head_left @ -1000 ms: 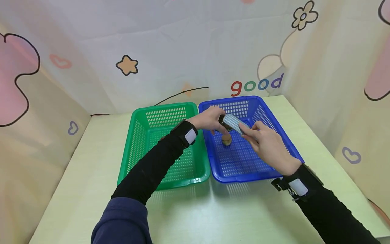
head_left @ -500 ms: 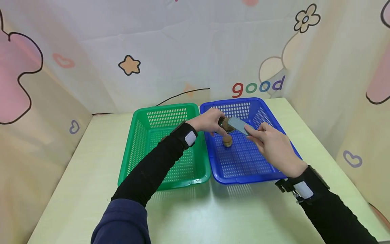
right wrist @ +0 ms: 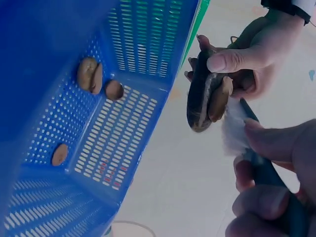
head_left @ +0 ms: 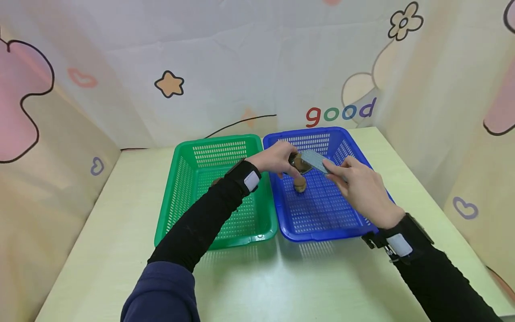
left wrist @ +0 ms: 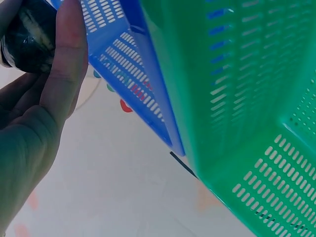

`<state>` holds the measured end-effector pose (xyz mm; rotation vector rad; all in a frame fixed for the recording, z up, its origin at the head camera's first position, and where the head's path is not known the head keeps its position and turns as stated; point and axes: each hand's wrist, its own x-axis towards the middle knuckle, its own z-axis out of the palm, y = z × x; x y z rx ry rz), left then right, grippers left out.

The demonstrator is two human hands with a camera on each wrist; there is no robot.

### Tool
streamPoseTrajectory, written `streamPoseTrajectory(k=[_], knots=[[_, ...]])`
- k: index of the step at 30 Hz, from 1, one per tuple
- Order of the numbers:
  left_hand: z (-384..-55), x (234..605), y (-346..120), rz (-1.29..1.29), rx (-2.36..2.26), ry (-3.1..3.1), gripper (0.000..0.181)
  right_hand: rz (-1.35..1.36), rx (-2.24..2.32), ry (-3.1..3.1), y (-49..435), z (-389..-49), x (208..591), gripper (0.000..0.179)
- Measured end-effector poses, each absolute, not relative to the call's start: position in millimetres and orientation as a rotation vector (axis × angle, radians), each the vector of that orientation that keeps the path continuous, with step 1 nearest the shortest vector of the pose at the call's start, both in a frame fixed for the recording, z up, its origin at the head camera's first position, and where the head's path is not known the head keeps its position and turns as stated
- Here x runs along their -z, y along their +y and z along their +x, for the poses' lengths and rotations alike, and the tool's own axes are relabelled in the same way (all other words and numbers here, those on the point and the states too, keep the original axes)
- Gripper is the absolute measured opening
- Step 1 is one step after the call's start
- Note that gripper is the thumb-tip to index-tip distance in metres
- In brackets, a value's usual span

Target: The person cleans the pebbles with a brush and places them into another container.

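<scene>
Over the back left of the blue basket, my left hand grips a dark, glossy, stone-like thing. It has a pale streak and a brown lobe on one side. My right hand holds a brush by its dark teal handle, fingers wrapped round it. In the right wrist view its whitish bristles, blurred, lie right at the brown lobe. The left wrist view shows the left thumb and fingers around the dark thing, part of it out of frame.
Inside the blue basket lie several brown, rounded pieces, one just below the left hand. A green basket stands against it on the left, with a brown piece partly hidden by the sleeve. A printed curtain hangs behind the table.
The brush has slid right, then slightly back left across the dark thing, and its tilt has changed. The left hand has kept its grip and barely moved.
</scene>
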<state>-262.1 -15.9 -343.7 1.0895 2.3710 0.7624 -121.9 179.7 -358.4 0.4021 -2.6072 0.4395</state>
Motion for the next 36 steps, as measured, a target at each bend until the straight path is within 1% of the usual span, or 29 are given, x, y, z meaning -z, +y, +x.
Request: streamPoseTrajectory(k=[7,13,17,20,25,30,32,34,36], knots=[[-263,343,-13,1.099,-0.783,2.39,0.028,0.449,-0.634,-2.644,176,-124,358,0.04],[-263,344,-16,1.075,-0.761,2.397,0.022,0.44,-0.583,-2.648,185,-121,352,0.039],[-262,343,-14,1.081,-0.783,2.388,0.026,0.426,-0.581,-2.622,180,-130,353,0.039],[-263,344,-14,1.073,-0.807,2.389,0.031,0.464,-0.614,-2.616,177,-132,359,0.04],[-265,347,-17,1.058,-0.772,2.42,0.021,0.506,-0.595,-2.632,185,-125,364,0.04],[-262,347,-14,1.069,-0.764,2.405,0.02,0.455,-0.53,-2.625,187,-128,361,0.039],[-261,347,-13,1.067,-0.786,2.39,0.022,0.451,-0.539,-2.616,183,-131,362,0.039],[-261,347,-12,1.067,-0.808,2.382,0.028,0.466,-0.555,-2.619,179,-131,364,0.04],[-262,347,-13,1.063,-0.812,2.397,0.029,0.495,-0.575,-2.627,179,-129,365,0.041]])
